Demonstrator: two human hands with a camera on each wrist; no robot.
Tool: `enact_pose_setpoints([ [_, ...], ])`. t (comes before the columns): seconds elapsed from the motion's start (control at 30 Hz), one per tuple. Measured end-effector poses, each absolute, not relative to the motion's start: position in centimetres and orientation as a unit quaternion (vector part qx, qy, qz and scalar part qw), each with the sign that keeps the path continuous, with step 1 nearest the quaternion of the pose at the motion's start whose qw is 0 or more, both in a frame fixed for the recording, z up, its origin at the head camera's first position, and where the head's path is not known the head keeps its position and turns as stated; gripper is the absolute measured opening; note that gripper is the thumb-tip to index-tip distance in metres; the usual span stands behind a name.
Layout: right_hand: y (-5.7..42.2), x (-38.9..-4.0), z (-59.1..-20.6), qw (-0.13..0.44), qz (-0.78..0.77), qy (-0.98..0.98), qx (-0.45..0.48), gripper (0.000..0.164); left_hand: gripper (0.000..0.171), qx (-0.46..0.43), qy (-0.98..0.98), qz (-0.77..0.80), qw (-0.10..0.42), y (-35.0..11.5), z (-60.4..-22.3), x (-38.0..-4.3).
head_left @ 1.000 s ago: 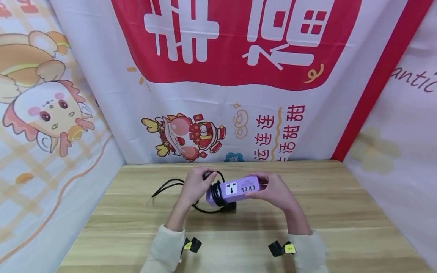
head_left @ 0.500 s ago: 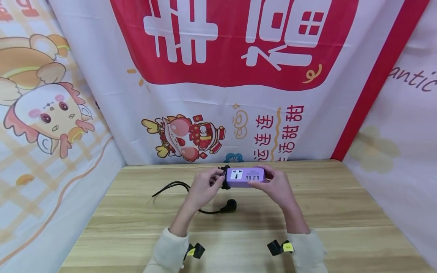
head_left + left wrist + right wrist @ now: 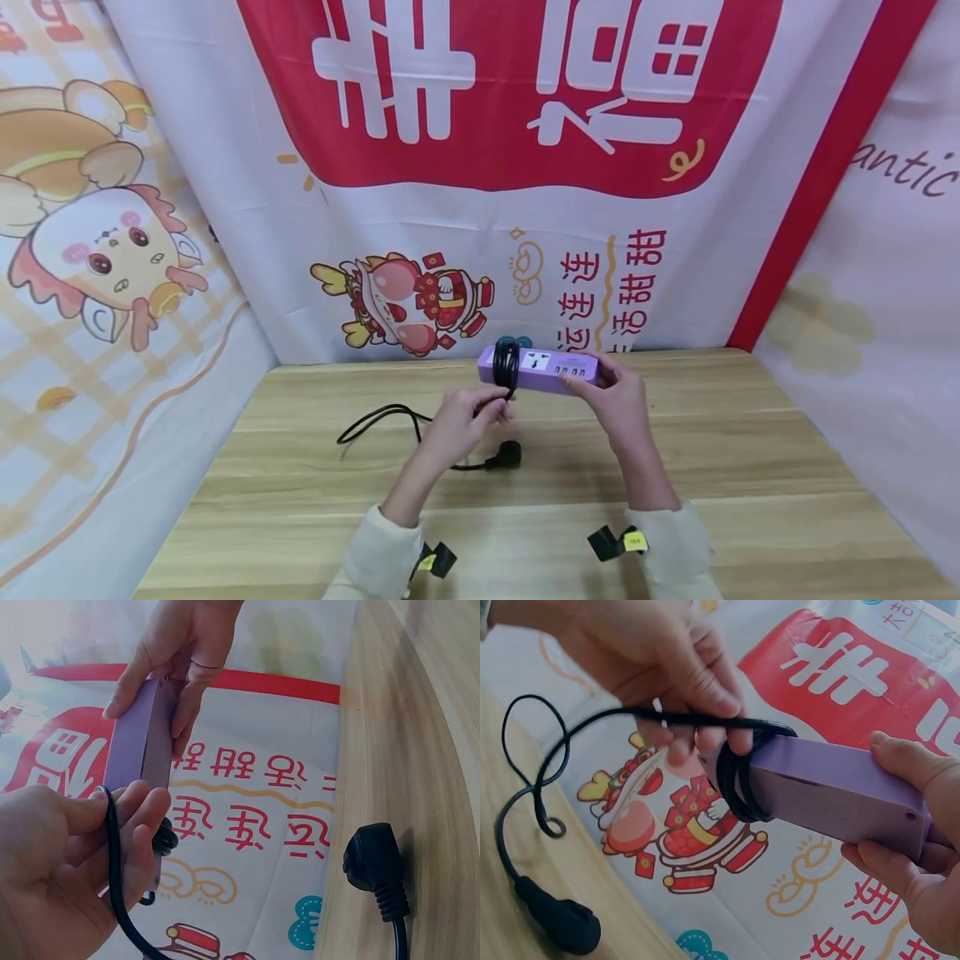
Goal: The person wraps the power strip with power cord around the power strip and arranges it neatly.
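Note:
A purple power strip (image 3: 551,372) with a white socket and several USB ports is held up above the table by my right hand (image 3: 617,398), which grips its right end. Several turns of black cord (image 3: 506,364) wrap round the strip's left part. Below those turns, my left hand (image 3: 465,421) pinches the cord between thumb and forefinger, as the right wrist view shows at the cord (image 3: 690,718). From there the loose cord runs down to the table in a loop. Its black plug (image 3: 508,455) lies on the tabletop, in front of the left hand.
The wooden table (image 3: 540,533) meets a printed cloth backdrop (image 3: 450,208) close behind the strip. Patterned cloth (image 3: 97,250) hangs at the left, and white cloth (image 3: 847,350) at the right. Slack cord (image 3: 375,414) loops on the table to the left.
The strip has risen and shifted right, away from the plug on the table. My left hand has gone from beside the wrapped turns to below them, drawing the cord toward me.

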State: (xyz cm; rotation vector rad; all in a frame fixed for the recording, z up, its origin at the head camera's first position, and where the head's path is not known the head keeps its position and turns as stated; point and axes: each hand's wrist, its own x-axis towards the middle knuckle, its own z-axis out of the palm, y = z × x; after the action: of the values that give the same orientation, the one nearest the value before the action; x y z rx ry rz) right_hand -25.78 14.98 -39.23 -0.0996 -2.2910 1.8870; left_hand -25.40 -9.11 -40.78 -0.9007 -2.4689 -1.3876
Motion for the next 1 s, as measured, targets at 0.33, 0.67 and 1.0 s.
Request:
enact_pose_setpoints([
  [0.33, 14.7, -25.8, -38.4, 0.077, 0.699, -0.707, -0.075, 0.06, 0.027, -0.31, -0.793, -0.525, -0.005, -10.1, -41.9, -26.6],
  [0.67, 14.5, -26.0, -38.5, 0.051, 0.783, -0.615, -0.083, 0.057, 0.031, -0.339, -0.784, -0.512, -0.092, -11.0, -42.3, -27.1],
  [1.0, 14.1, -25.2, -37.6, 0.033, 0.794, -0.606, -0.033, 0.053, 0.031, -0.307, -0.816, -0.488, -0.051, -10.4, -43.7, -27.9],
])
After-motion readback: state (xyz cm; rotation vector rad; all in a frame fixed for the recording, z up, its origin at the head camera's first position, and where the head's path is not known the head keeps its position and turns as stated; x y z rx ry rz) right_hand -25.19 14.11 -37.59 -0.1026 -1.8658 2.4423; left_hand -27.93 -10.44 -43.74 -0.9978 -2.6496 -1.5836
